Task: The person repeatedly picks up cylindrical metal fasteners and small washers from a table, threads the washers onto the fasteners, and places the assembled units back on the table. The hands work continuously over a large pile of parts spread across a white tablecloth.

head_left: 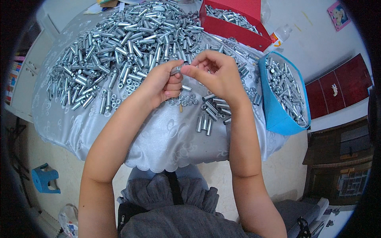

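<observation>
My left hand (163, 81) is closed around a short silver expansion bolt (175, 70), whose end shows between thumb and forefinger. At that end, the thumb and forefinger of my right hand (218, 75) come together in a pinch. What sits between those fingertips is hidden. Under my hands, loose hex nuts (184, 99) lie scattered on the tablecloth. Several metal sleeves (204, 122) lie grouped below my right wrist. Beyond my hands spreads a large heap of silver expansion bolts (119, 43).
A red box (238, 33) of metal parts stands at the back right. Beside my right forearm is a blue fabric bin (274, 107) full of bolts. A clear bottle (281, 35) stands behind it. The pale tablecloth (166, 139) hangs over the near edge; a blue stool (44, 179) is at lower left.
</observation>
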A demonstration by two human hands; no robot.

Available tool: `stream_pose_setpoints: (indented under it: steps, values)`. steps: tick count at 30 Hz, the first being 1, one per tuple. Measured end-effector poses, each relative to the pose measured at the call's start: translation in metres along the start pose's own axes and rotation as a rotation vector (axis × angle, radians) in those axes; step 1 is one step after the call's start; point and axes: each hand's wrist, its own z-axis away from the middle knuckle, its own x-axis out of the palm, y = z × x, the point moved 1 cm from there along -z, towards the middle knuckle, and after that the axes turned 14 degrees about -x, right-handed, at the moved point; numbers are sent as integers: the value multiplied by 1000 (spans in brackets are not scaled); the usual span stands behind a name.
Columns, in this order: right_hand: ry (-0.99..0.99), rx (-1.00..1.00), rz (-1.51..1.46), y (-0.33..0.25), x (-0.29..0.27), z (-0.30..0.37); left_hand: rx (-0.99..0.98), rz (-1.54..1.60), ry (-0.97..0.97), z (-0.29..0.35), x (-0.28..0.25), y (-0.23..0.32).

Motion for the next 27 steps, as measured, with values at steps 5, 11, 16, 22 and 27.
stream_pose_setpoints:
  steps: [5,11,16,22,27]
  values:
    - [92,-95,-185,11,12,0,-7,-22,8,-2,0,0]
    - [33,-155,-137,12,8,0,4,-49,-14,0,0,0]
    - [-34,-189,-66,4,2,-1,17,-60,31,0,1,1]
    - [-178,106,111,3,0,-1,9,-6,20,-1,-2,1]
    - [22,-150,-4,1,2,0,0,-3,23,-2,-3,2]
